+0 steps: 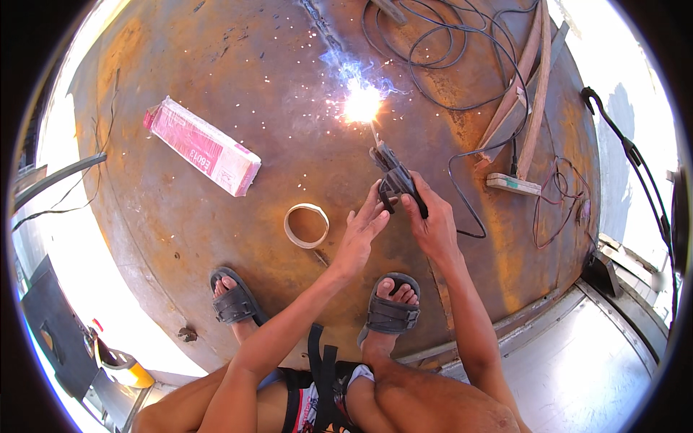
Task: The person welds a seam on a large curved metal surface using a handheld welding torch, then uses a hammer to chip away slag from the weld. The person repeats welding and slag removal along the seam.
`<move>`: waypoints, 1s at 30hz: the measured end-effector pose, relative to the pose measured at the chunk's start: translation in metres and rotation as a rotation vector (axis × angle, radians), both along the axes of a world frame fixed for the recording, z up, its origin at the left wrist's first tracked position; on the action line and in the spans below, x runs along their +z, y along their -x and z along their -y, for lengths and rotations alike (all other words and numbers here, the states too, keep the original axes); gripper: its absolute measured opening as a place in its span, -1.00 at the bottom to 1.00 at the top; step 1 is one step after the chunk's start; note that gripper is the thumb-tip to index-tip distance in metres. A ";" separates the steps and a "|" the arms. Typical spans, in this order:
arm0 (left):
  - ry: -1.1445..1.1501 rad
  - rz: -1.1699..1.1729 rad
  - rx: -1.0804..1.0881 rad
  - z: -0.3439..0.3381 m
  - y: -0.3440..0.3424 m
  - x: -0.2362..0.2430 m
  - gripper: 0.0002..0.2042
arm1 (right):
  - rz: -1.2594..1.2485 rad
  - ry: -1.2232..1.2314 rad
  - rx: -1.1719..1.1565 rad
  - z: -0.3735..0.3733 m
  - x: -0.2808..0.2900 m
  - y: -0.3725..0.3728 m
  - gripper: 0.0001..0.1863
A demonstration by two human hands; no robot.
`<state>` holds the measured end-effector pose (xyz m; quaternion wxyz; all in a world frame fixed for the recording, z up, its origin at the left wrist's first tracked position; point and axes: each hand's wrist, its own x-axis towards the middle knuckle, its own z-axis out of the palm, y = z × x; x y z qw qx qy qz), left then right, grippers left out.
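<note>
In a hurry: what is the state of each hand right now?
Left hand: open, close at the welding holder; whether it touches cannot be told.
Right hand: closed, holding the welding holder.

The holder (398, 177) in the right hand (435, 225) has a matt, plastic-like black body. Beneath both hands I see a plate (274, 123) of rusted metal, matt and rough-looking. Just left of the left hand (359, 237): a ring (288, 227), pale, matt, material unclear. Farther left: a box (204, 148), printed card, slightly glossy. Right of the right hand: wood strips (537, 108), unpolished; a cable (473, 234), smooth, plastic-sheathed.
</note>
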<state>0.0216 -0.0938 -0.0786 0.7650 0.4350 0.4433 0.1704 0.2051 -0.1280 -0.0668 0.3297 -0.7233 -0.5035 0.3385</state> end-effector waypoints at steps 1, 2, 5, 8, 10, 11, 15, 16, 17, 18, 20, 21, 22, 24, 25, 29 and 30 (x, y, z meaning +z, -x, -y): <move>-0.001 0.015 0.004 -0.001 -0.001 0.004 -0.29 | -0.009 0.007 -0.002 -0.001 0.003 0.000 -0.51; 0.000 0.005 0.000 -0.001 0.000 0.002 -0.29 | -0.002 0.007 -0.002 -0.001 0.002 0.000 -0.51; -0.004 -0.005 -0.004 0.000 0.001 -0.002 -0.29 | -0.012 0.006 -0.004 -0.001 0.002 0.001 -0.51; -0.007 0.006 -0.004 0.001 0.002 -0.003 -0.29 | 0.004 0.014 -0.003 0.001 0.000 0.000 -0.51; -0.002 -0.001 -0.010 0.001 0.002 -0.004 -0.29 | 0.012 0.010 -0.004 0.002 -0.001 0.000 -0.50; 0.001 -0.004 -0.013 0.001 0.002 -0.005 -0.29 | 0.016 0.007 -0.004 0.002 -0.001 0.000 -0.50; 0.009 -0.014 0.002 0.002 0.002 -0.002 -0.30 | -0.024 0.032 -0.015 0.002 0.001 0.001 -0.50; 0.015 -0.010 0.016 0.003 0.000 -0.001 -0.30 | -0.008 0.027 -0.011 0.002 -0.001 0.000 -0.50; 0.020 -0.005 0.030 0.003 -0.002 0.000 -0.30 | 0.009 0.021 -0.007 0.002 -0.002 -0.001 -0.50; -0.007 -0.045 -0.014 0.001 0.001 0.001 -0.31 | 0.030 -0.013 -0.013 0.003 -0.003 0.000 -0.50; -0.021 -0.038 -0.022 0.002 0.001 -0.001 -0.31 | 0.015 0.021 -0.013 0.003 -0.001 0.000 -0.50; -0.028 -0.034 -0.026 0.002 0.002 -0.002 -0.30 | 0.007 0.038 -0.013 0.003 0.000 0.000 -0.50; -0.020 -0.039 -0.029 0.001 0.002 0.001 -0.30 | -0.005 0.039 -0.016 0.003 0.001 0.000 -0.50; -0.036 -0.020 -0.037 0.000 0.001 0.000 -0.29 | -0.029 0.042 -0.021 0.003 0.002 0.000 -0.50; -0.044 -0.012 -0.031 0.001 0.000 0.000 -0.29 | 0.017 0.009 -0.007 0.003 -0.002 -0.001 -0.50; -0.045 -0.063 -0.055 0.002 0.002 -0.003 -0.29 | 0.035 0.003 -0.007 0.003 -0.003 0.000 -0.50; -0.049 -0.064 -0.055 0.002 0.002 -0.004 -0.29 | 0.027 -0.004 -0.003 0.003 -0.002 0.000 -0.49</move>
